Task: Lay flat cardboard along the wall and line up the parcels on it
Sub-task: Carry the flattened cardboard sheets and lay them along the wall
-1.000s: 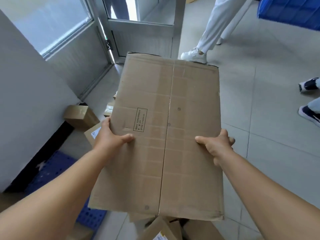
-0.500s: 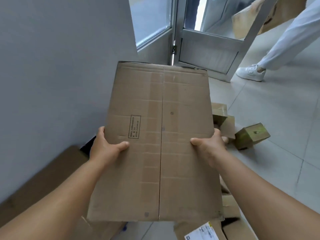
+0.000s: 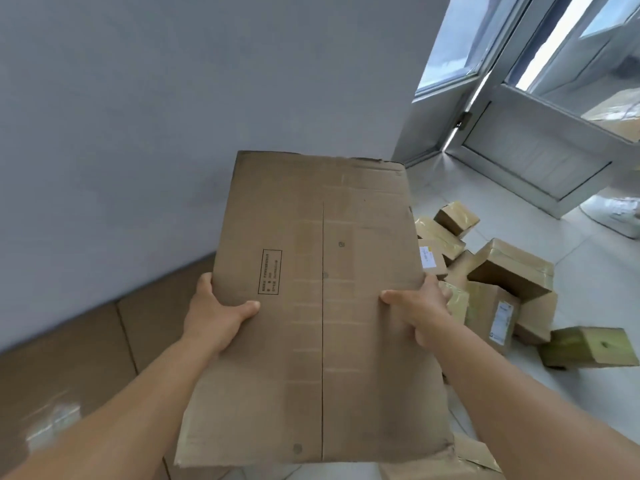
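Two bare hands held one flattened brown cardboard sheet in the air, one at each long edge. To the left of the left hand, flat brown cardboard pieces lay on the floor along the foot of a plain grey wall, with a blurred pale patch on the nearest piece. The left hand gripped the sheet's left edge, thumb lying across the top face and the fingers hidden underneath. Between the hands the sheet showed a dark centre seam running away from the person, a small boxed block of black print too fine to read near the left thumb, and a ragged dark far edge that pointed toward the wall. The right hand gripped the right edge in the same manner, thumb on top and the fingers curled under the edge. Just past the right hand, a loose heap of brown taped cardboard parcels sat on the pale tiled floor, some bearing white labels, none of them on the cardboard by the wall. A greenish block-shaped parcel lay tilted at the heap's right side. Beyond the heap, far right of both hands, stood a grey metal-framed glass door, and a white shoe showed at the frame's right edge
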